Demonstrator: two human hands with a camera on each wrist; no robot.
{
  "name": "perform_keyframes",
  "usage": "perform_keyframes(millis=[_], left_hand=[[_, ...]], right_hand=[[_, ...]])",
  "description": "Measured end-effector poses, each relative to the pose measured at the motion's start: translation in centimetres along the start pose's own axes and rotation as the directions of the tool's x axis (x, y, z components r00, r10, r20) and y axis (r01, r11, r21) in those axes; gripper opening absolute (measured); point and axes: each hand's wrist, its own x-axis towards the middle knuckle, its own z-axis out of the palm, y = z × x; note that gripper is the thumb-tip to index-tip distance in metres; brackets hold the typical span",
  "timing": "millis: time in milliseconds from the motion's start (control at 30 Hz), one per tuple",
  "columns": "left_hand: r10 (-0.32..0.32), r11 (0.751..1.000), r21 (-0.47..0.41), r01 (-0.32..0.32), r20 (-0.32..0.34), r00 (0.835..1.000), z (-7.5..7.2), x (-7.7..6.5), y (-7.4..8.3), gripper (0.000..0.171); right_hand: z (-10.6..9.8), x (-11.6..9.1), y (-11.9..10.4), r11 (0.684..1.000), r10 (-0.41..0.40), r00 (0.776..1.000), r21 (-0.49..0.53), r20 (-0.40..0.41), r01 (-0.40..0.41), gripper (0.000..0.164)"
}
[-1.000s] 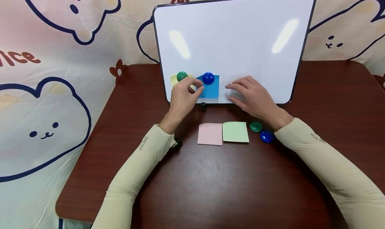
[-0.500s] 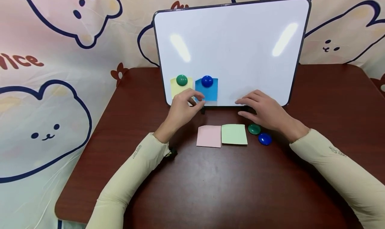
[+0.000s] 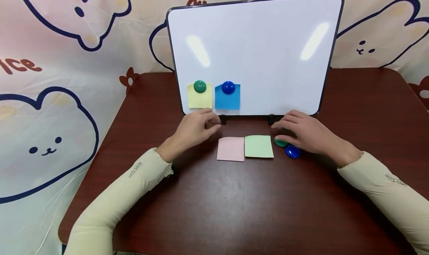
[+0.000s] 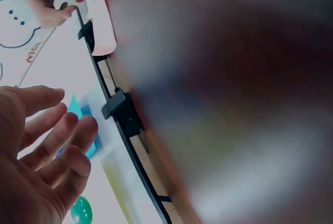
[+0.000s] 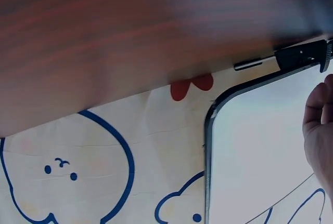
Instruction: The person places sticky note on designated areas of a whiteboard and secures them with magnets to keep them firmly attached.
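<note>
My left hand (image 3: 197, 128) hovers left of the pink sticky note (image 3: 231, 149), fingers loosely bent with nothing in them; the left wrist view shows its palm bare. My right hand (image 3: 306, 132) is over the table on the right, thumb overlapping the green round magnet (image 3: 280, 142) in the head view. Just below lies a blue round magnet (image 3: 293, 152). The light green sticky note (image 3: 259, 146) sits beside the pink one. On the whiteboard (image 3: 264, 54), a green magnet (image 3: 200, 86) is on the yellow note (image 3: 200, 100) and a blue magnet (image 3: 228, 87) on the blue note (image 3: 227, 101).
The whiteboard stands upright at the back of the dark wooden table (image 3: 214, 203), on small black clips (image 3: 223, 120). Behind hangs a cartoon-print cloth (image 3: 67, 136), which also covers the left side.
Both hands have come down from in front of the board toward the table. The left went lower and left, uncovering the yellow note; the right moved right, to the loose magnets.
</note>
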Motion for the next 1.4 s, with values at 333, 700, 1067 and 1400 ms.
perform_keyframes(millis=[333,700,1067,1400], left_hand=[[0.216,0.936,0.28,-0.214,0.024,0.976,0.1,-2.4,-0.6,0.011],[0.198,0.936,0.279,-0.213,0.084,0.977,1.6,-2.2,1.2,0.016],[0.197,0.932,0.283,-0.226,0.126,0.972,2.3,-2.2,0.7,0.019],[0.141,0.989,0.002,-0.145,0.236,0.962,1.1,-1.0,-0.8,0.022]], right_hand=[[-0.5,-1.7,0.4,0.997,0.078,0.992,-0.013,0.098,-0.077,0.035],[0.0,-1.7,0.2,0.994,0.109,0.983,-0.016,0.15,-0.107,0.038],[-0.5,-1.1,0.8,0.987,0.129,0.964,0.06,0.231,-0.147,0.033],[-0.8,-1.3,1.6,0.983,0.083,0.963,0.14,0.257,-0.122,0.036]])
